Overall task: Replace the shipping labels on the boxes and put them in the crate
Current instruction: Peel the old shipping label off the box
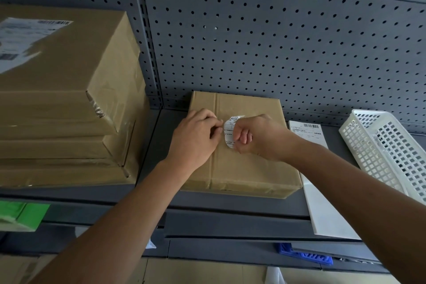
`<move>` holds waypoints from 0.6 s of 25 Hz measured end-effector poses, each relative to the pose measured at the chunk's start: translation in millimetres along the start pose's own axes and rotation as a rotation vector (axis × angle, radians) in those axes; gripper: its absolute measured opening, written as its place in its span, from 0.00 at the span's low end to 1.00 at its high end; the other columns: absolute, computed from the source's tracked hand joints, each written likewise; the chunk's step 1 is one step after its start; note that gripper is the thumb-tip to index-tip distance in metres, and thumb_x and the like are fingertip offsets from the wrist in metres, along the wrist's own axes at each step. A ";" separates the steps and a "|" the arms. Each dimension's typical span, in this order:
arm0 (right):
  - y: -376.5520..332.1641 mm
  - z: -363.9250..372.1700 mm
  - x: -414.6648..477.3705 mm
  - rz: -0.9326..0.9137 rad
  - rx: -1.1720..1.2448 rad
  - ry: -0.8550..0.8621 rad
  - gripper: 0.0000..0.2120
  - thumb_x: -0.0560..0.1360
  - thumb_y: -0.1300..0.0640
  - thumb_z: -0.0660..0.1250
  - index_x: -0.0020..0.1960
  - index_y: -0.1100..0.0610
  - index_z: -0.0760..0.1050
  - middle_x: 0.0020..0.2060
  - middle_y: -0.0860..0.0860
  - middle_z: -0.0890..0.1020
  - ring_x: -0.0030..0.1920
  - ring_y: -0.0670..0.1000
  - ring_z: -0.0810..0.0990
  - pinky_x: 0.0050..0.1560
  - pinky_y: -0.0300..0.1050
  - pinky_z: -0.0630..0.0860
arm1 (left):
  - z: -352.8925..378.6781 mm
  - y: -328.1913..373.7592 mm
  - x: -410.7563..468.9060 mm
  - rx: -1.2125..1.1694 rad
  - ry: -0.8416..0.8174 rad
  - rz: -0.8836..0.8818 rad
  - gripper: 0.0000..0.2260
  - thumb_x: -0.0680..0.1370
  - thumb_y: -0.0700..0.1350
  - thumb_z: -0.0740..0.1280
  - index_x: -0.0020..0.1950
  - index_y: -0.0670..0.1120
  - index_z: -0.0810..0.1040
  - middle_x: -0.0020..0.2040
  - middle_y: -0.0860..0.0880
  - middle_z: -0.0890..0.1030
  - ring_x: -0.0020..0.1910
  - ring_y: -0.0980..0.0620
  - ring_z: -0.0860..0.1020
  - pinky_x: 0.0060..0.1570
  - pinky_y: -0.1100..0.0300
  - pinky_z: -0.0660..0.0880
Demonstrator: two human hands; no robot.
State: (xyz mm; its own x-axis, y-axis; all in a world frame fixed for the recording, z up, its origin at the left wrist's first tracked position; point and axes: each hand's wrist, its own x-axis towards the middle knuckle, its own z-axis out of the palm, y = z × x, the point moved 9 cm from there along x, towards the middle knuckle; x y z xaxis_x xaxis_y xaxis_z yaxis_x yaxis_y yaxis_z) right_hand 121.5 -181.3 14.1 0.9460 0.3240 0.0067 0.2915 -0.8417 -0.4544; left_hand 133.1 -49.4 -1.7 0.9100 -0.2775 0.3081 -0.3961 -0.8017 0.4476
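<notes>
Head view, looking down at a grey metal shelf (161,191) backed by a dark pegboard wall (276,30). A flat brown cardboard box (242,168) lies in the middle of the shelf, its taped seam running front to back. Both bare hands work on top of this box. A small white shipping label (230,130) is curled up off the cardboard between them. The left hand (196,136) has its fingers bent, fingertips pinching the label's left edge. The right hand (258,136) is curled into a loose fist around the label's right side, knuckles toward the camera.

To the left, well apart from the hands, stands a stack of larger cardboard boxes (64,110); the top one carries a white label with barcodes (25,39). Just right of the middle box lies a white sheet with a printed barcode label (307,131), partly overhanging the shelf's front edge. Further right, a white plastic lattice crate (387,150) sits tilted on the shelf. Below the shelf, something green (20,214) shows at left and a blue object (304,256) at lower right, both unclear.
</notes>
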 end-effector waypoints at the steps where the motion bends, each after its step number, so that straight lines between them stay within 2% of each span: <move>1: 0.5 -4.3 -2.7 -0.015 0.015 0.064 0.02 0.71 0.64 0.71 0.41 0.58 0.80 0.31 0.44 0.78 0.31 0.38 0.75 0.39 0.28 0.70 | -0.6 -0.3 0.0 -0.005 0.004 -0.001 0.11 0.81 0.50 0.65 0.59 0.50 0.83 0.55 0.59 0.77 0.59 0.56 0.72 0.50 0.62 0.69; 3: -0.1 -8.3 -7.9 -0.036 0.054 0.096 0.03 0.71 0.65 0.71 0.42 0.59 0.81 0.31 0.43 0.77 0.33 0.35 0.76 0.39 0.25 0.70 | -0.9 -0.1 -0.8 -0.011 0.009 -0.001 0.11 0.81 0.50 0.66 0.59 0.50 0.83 0.55 0.59 0.78 0.58 0.56 0.73 0.49 0.62 0.70; 6: -5.7 -0.3 -6.0 -0.060 0.033 -0.031 0.04 0.70 0.61 0.74 0.45 0.56 0.82 0.35 0.45 0.80 0.35 0.36 0.77 0.42 0.26 0.71 | -0.2 1.0 -0.3 -0.001 -0.006 -0.003 0.11 0.81 0.51 0.65 0.60 0.50 0.83 0.55 0.59 0.77 0.58 0.57 0.72 0.50 0.62 0.70; 8: -13.3 2.7 -3.6 -0.092 -0.072 -0.067 0.02 0.73 0.58 0.72 0.45 0.55 0.81 0.37 0.44 0.80 0.36 0.40 0.76 0.45 0.34 0.75 | 0.2 0.3 0.1 0.012 -0.016 -0.009 0.12 0.81 0.51 0.64 0.60 0.51 0.83 0.55 0.59 0.77 0.59 0.57 0.72 0.51 0.62 0.70; 10: -24.7 5.7 -5.4 -0.139 -0.224 -0.074 0.05 0.76 0.57 0.66 0.46 0.55 0.80 0.40 0.46 0.79 0.40 0.46 0.76 0.47 0.42 0.75 | 0.9 -0.2 0.2 0.020 -0.026 -0.018 0.11 0.82 0.52 0.64 0.59 0.52 0.83 0.55 0.60 0.77 0.59 0.57 0.72 0.51 0.62 0.69; 13: -37.9 14.4 -9.4 -0.194 -0.458 -0.086 0.09 0.80 0.58 0.58 0.53 0.57 0.76 0.47 0.51 0.78 0.46 0.54 0.78 0.44 0.46 0.72 | 0.9 0.0 0.1 0.030 -0.031 -0.022 0.11 0.82 0.52 0.64 0.58 0.53 0.82 0.56 0.61 0.76 0.60 0.58 0.71 0.51 0.63 0.67; 15: -40.5 19.4 -9.6 -0.201 -0.526 -0.092 0.09 0.80 0.59 0.57 0.54 0.58 0.74 0.48 0.53 0.77 0.43 0.54 0.76 0.39 0.45 0.67 | 0.9 -0.4 0.2 0.023 -0.030 -0.025 0.11 0.82 0.52 0.64 0.58 0.53 0.83 0.56 0.61 0.77 0.60 0.58 0.71 0.51 0.63 0.67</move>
State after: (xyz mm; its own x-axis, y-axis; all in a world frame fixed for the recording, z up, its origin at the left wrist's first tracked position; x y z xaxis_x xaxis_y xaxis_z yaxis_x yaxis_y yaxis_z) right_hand 97.9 -141.9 15.2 0.8552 0.5167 -0.0411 0.5182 -0.8536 0.0531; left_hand 133.5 -49.6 -2.5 0.9230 -0.2725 0.2718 -0.3704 -0.8207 0.4349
